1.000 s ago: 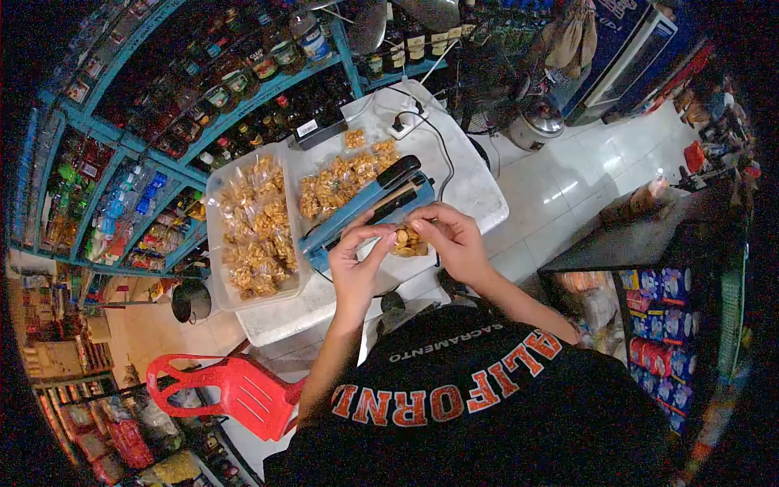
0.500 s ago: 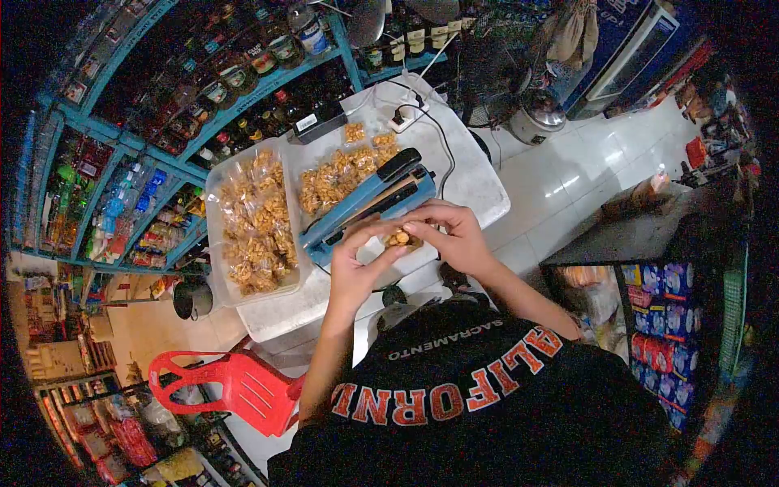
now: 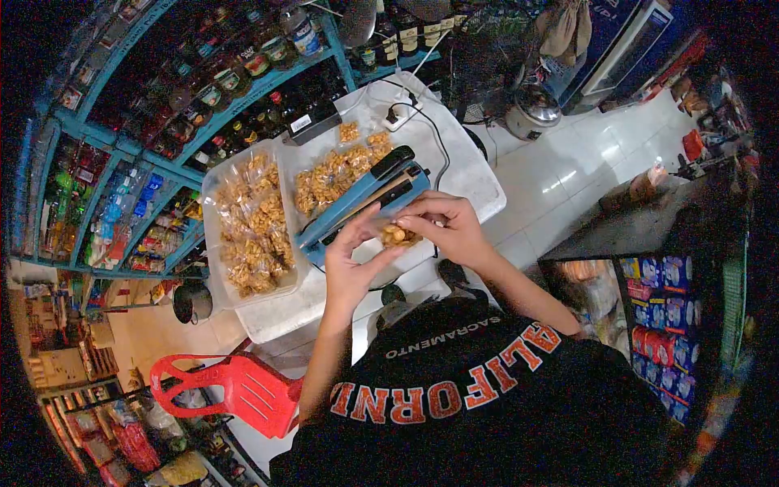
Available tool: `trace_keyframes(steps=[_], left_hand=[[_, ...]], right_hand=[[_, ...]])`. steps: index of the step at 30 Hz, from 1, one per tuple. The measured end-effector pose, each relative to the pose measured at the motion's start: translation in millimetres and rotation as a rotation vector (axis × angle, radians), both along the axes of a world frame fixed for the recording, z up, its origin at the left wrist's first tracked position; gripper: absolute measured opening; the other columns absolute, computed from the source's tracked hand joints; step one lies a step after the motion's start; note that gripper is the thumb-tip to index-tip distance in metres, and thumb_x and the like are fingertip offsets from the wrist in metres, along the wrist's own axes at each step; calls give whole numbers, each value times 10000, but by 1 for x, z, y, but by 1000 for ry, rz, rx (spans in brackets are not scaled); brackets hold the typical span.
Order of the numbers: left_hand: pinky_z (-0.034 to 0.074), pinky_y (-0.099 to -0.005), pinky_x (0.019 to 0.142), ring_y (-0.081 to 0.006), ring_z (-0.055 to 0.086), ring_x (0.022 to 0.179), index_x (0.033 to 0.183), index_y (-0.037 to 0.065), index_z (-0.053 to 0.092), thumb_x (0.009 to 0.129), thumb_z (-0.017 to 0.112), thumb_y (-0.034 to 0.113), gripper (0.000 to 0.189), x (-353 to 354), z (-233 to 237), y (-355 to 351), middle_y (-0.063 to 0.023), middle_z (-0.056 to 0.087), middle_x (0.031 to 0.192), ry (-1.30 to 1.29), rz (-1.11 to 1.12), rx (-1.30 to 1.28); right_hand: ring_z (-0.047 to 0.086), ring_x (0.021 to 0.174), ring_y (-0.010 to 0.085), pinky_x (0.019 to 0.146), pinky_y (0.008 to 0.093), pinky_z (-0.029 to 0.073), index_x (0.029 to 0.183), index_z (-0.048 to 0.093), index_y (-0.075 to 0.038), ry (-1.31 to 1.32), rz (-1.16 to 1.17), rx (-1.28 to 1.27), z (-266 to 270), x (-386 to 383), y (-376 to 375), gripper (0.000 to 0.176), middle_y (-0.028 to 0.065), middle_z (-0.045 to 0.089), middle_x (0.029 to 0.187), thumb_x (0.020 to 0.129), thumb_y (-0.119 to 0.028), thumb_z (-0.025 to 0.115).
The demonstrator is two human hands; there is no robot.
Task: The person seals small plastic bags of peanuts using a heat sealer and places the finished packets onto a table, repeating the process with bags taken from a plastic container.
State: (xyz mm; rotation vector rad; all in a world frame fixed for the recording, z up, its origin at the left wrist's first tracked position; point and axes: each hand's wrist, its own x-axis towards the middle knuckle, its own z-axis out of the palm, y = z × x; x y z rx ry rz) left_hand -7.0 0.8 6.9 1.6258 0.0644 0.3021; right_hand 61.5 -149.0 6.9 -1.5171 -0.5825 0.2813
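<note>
- Small clear packet [image 3: 398,235] of golden snacks: held above the near edge of the white table [image 3: 466,166]; right hand [image 3: 450,231] pinching its top, left hand [image 3: 353,252] with thumb and fingers apart around it, contact unclear.
- Blue bar sealer [image 3: 365,199]: just beyond the hands, between them and the packet pile [image 3: 333,174].
- Translucent tub [image 3: 299,272] of filled packets: left of the sealer.
- White power strip [image 3: 402,115], black cord [image 3: 443,150]: table's far end.
- Black shirt [image 3: 487,438]: "SACRAMENTO", "ALIFORNI" readable.
- Dark box [image 3: 312,126]: white label, too small to read.
</note>
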Motion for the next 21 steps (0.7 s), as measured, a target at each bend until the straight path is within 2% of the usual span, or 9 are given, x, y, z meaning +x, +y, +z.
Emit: trace_keyframes(steps=[3,6,9,11,15,17,21], left_hand=[[439,-237,716,-103,562,761,980,7,568,638,695,39,367,0,-4,-2,-50,613,817,12,1,13],[443,-237,704,-95,563,749,915,5,579,632,702,44,312,-2,-8,3,-41,613,814,73,-65,76],[441,-229,697,-90,564,736,876,8,583,631,703,47,276,-2,-2,4,-36,614,810,116,-89,109],[436,-232,709,-96,564,759,875,3,589,636,696,45,265,-2,0,5,-44,613,817,71,-113,156],[431,-248,727,-117,563,782,888,-4,589,647,683,41,262,0,10,-3,-62,612,823,-23,-1,163],[419,-264,753,-142,560,803,874,-7,600,657,670,36,232,0,16,-2,-79,610,838,-115,27,288],[413,-266,763,-161,557,823,817,-1,619,657,666,28,169,-1,13,3,-81,613,812,-20,22,161]], right_hand=[[555,678,100,571,213,448,838,633,-24,-5,-14,57,-7,1,2,123,64,590,771,749,-102,601],[552,710,93,573,203,443,838,631,-25,106,-13,177,-9,0,3,127,59,585,769,746,-109,606],[534,772,109,643,206,413,841,621,0,156,61,149,5,-1,0,117,78,563,863,746,-66,601],[542,774,133,663,235,423,841,629,-11,-101,75,47,7,0,-1,123,80,567,841,735,-72,611],[545,762,153,670,244,423,833,637,-19,-164,54,44,5,0,0,127,92,577,819,723,-82,622],[564,763,169,669,262,434,819,644,-34,-200,67,34,5,0,1,124,90,601,791,721,-108,624],[560,743,133,658,246,435,835,640,-29,-195,33,14,5,0,0,136,76,607,789,727,-110,621]])
